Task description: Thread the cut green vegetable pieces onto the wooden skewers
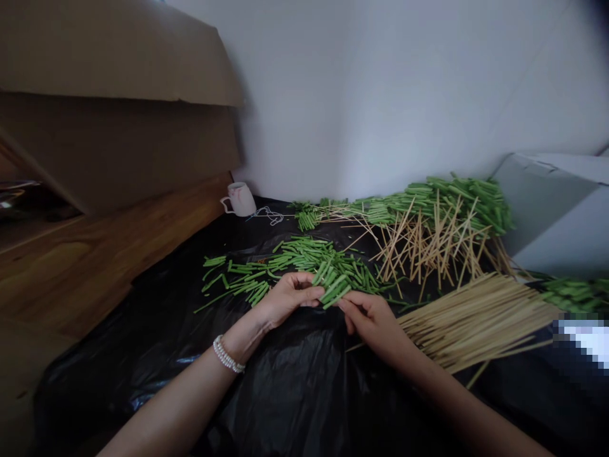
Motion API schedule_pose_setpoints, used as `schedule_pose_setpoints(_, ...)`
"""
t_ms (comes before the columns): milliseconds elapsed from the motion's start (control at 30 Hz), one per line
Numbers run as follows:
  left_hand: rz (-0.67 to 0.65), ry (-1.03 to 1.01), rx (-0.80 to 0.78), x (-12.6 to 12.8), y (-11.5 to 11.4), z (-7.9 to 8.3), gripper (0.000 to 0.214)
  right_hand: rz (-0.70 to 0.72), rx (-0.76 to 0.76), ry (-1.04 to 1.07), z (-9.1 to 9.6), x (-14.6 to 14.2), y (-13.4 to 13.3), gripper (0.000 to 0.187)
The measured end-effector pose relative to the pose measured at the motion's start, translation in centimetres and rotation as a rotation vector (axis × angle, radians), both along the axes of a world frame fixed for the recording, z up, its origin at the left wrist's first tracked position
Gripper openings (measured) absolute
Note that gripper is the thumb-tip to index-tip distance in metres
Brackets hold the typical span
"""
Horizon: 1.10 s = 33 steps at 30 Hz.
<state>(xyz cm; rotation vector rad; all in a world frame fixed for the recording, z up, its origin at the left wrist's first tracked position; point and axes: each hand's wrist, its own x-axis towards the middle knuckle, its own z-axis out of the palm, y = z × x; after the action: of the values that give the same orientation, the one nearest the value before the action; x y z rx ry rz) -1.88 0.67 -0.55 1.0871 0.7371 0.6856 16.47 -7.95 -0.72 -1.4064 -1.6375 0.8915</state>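
Note:
Between my two hands is a small row of cut green stems, lying side by side like short lengths of long bean. My left hand, with a beaded bracelet on its wrist, grips the row's left side between thumb and fingers. At the lower right end of the row, my right hand pinches the last stem; whether a skewer runs through is hidden. Just beyond my hands lies a loose pile of cut green stems. Thin bamboo skewers lie in a bundle beside my right forearm.
Black plastic sheeting covers the work surface. Behind, stacked green stems on skewers rest against the wall, stick ends pointing towards me. A white mug and tangled string stand back left. A cardboard box and a white box flank the area.

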Motion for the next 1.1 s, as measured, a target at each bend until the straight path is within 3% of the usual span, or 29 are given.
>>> schedule_pose_setpoints(100,0.074,-0.024,0.031,-0.4,0.6,0.3,0.025,0.033,-0.008,0.016,0.2,0.0,-0.1,0.036)
schedule_pose_setpoints(233,0.327,-0.158,0.040,-1.5,2.5,0.3,0.026,0.081,-0.081,0.059,0.7,0.4,-0.1,0.036)
schedule_pose_setpoints(367,0.516,-0.198,0.054,-1.9,3.7,0.0,0.030,0.147,-0.272,0.257,2.3,1.9,0.1,0.030)
schedule_pose_setpoints(433,0.523,-0.142,0.150,-1.6,3.2,-0.1,0.034,0.087,-0.245,0.380,3.4,3.2,0.3,0.032)
schedule_pose_setpoints(533,0.368,0.105,0.506,-0.7,1.2,0.2,0.039,-0.041,-0.121,0.571,4.8,5.5,0.6,0.027)
schedule_pose_setpoints(667,-0.099,0.417,1.103,0.4,-2.5,1.1,0.031,-0.153,-0.005,0.762,5.7,8.4,0.5,0.020)
schedule_pose_setpoints(733,-0.287,0.470,1.287,0.7,-3.9,1.2,0.032,-0.168,0.003,0.787,6.0,9.8,0.3,0.017)
schedule_pose_setpoints(900,-0.514,0.569,1.388,1.1,-4.9,0.4,0.032,-0.222,-0.019,0.768,6.5,13.3,-0.8,0.017)
schedule_pose_setpoints(1100,-0.519,0.622,1.313,1.1,-4.4,-0.4,0.036,-0.290,-0.019,0.671,7.2,18.1,-1.9,0.022)
